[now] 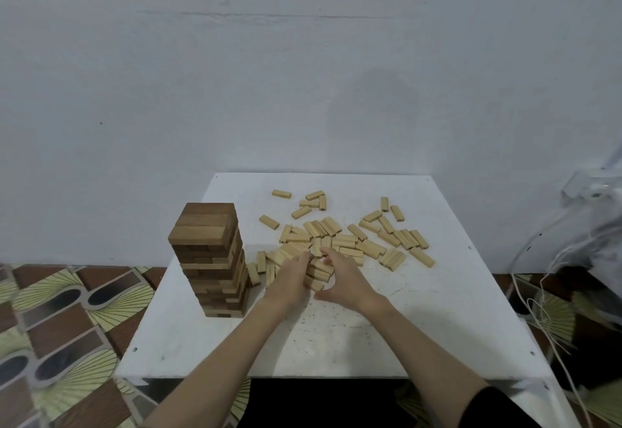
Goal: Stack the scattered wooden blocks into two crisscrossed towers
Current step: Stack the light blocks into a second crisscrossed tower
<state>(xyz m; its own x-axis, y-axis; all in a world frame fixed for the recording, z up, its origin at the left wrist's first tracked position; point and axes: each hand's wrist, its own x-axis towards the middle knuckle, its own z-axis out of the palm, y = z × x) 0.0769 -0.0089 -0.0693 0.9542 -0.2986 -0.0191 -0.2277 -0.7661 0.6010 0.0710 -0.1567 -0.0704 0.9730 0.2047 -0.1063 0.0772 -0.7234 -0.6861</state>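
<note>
While 1 dark tower (210, 261) already stands at the table's 9 o'clock edge, the pale loose blocks (340, 237) lie scattered from the middle of the table (420, 320) out toward 12 and 2 o'clock. Both hands meet at the near edge of that heap, around a small cluster of blocks (318, 274). The left hand (291, 279) reaches in from 7 o'clock, fingers curled together against the cluster's left side. The right hand (343, 277) comes from 5 o'clock, thumb spread low and fingers bent over the cluster's top and right side; whether any block is lifted I cannot tell. The white tabletop is speckled and scuffed. A plain white wall (235, 91) rises behind it, patterned flooring (60, 320) shows at 8 o'clock, and white cables (542, 313) trail at 3 o'clock.
</note>
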